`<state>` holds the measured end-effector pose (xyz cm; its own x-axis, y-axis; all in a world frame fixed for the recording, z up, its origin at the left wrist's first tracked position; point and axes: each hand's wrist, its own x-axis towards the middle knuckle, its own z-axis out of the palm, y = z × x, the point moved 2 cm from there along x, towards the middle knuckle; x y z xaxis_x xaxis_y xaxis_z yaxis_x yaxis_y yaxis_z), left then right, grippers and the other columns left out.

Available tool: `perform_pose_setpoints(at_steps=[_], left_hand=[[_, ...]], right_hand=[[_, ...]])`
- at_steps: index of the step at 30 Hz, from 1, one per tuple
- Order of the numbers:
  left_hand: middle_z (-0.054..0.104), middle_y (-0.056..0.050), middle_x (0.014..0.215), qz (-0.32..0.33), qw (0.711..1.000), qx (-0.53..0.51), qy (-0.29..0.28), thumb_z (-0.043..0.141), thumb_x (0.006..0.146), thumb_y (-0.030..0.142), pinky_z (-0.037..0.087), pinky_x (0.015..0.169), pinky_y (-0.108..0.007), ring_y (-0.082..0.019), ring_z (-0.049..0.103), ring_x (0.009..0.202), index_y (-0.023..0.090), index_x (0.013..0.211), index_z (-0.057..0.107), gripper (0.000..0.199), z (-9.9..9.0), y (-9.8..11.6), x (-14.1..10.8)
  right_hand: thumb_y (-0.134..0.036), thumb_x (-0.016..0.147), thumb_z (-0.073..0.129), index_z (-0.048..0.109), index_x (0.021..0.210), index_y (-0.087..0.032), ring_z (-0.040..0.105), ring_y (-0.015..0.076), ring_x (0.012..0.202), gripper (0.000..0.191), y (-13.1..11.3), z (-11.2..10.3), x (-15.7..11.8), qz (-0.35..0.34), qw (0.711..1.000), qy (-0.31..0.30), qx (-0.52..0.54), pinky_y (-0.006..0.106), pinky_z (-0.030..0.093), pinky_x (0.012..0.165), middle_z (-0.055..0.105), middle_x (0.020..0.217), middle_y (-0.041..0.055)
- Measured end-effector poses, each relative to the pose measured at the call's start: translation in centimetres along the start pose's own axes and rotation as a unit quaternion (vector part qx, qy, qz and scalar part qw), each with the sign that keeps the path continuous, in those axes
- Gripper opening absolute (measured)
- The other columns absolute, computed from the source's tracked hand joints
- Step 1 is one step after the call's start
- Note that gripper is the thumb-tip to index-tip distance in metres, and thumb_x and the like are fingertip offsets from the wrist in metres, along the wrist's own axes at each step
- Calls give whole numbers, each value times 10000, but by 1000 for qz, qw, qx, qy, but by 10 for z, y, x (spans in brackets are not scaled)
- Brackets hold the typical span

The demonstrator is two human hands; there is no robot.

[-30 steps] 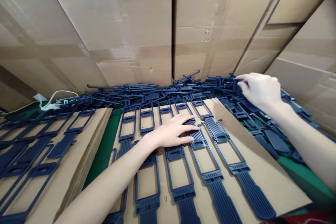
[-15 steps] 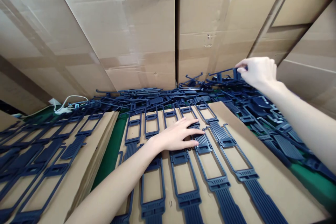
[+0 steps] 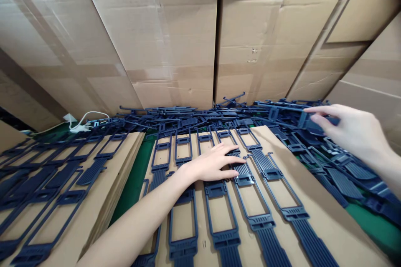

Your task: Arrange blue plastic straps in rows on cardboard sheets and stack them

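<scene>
My left hand lies flat with its fingers spread over a row of dark blue plastic frames, which have ribbed ends and rectangular openings. These lie side by side on a cardboard sheet. Off to the right, my right hand pinches the end of a dark blue plastic frame part between thumb and fingertips. That part points leftward over a heap of similar parts, and its far end blends in with them. My left palm hides portions of the frames underneath.
To the left, a stack of cardboard sheets bears more frames in a row. Large cardboard boxes wall off the back. A white cable rests near the left boxes. Green table surface shows between things.
My right hand has come down and to the right, drawing the pinched frame part lower over the heap. My left hand stays spread on the row. The view has tilted slightly.
</scene>
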<state>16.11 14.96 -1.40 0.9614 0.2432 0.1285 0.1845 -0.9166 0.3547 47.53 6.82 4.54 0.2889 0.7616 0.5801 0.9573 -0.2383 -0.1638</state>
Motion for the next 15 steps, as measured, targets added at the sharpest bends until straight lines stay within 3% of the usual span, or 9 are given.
perform_pose_setpoints(at_steps=[2, 4, 6, 8, 12, 15], left_hand=[[330, -98, 1492, 1, 1000, 4, -1, 481, 908, 428, 217, 1135, -479, -257, 298, 1380, 263, 1290, 530, 419, 0, 1, 0], [332, -99, 1491, 0, 1000, 7, -2, 483, 908, 425, 218, 1135, -473, -256, 299, 1379, 260, 1290, 531, 419, 0, 1, 0], [332, -95, 1491, -2, 1000, 12, -3, 481, 909, 425, 222, 1135, -470, -255, 298, 1379, 263, 1293, 528, 419, 0, 1, 0], [330, -96, 1491, -2, 1000, 17, -4, 476, 911, 428, 222, 1136, -463, -253, 297, 1379, 260, 1297, 525, 424, -1, 1, 0], [327, -103, 1492, 0, 1000, 25, -6, 474, 911, 427, 227, 1135, -456, -259, 302, 1375, 252, 1301, 525, 431, -1, 2, 0], [331, -96, 1491, -6, 1000, 26, -8, 486, 906, 416, 244, 1127, -461, -269, 313, 1368, 262, 1303, 524, 428, -2, 2, 0]], right_hand=[[-411, 846, 453, 637, 1084, -314, 643, 199, 574, 316, 15, 2, -14, 61, 993, -55, 82, 334, 468, 599, 682, 974, 16], [-395, 840, 434, 619, 1106, -317, 670, 238, 654, 333, 26, 12, -28, 80, 985, -103, 112, 363, 493, 636, 676, 959, 36], [-345, 818, 431, 628, 1062, -328, 670, 284, 846, 314, 33, 24, -42, 51, 981, -135, 127, 398, 510, 716, 679, 957, 48], [-331, 804, 449, 630, 1029, -352, 657, 292, 913, 290, 35, 37, -53, 27, 972, -166, 164, 411, 526, 746, 680, 973, 48], [-418, 817, 493, 620, 1075, -344, 664, 260, 767, 297, 23, 51, -68, -4, 959, -220, 177, 404, 555, 712, 650, 1017, 60], [-447, 839, 487, 630, 1095, -273, 648, 245, 791, 342, 8, 54, -75, -57, 964, -216, 143, 406, 546, 749, 626, 1052, 82]])
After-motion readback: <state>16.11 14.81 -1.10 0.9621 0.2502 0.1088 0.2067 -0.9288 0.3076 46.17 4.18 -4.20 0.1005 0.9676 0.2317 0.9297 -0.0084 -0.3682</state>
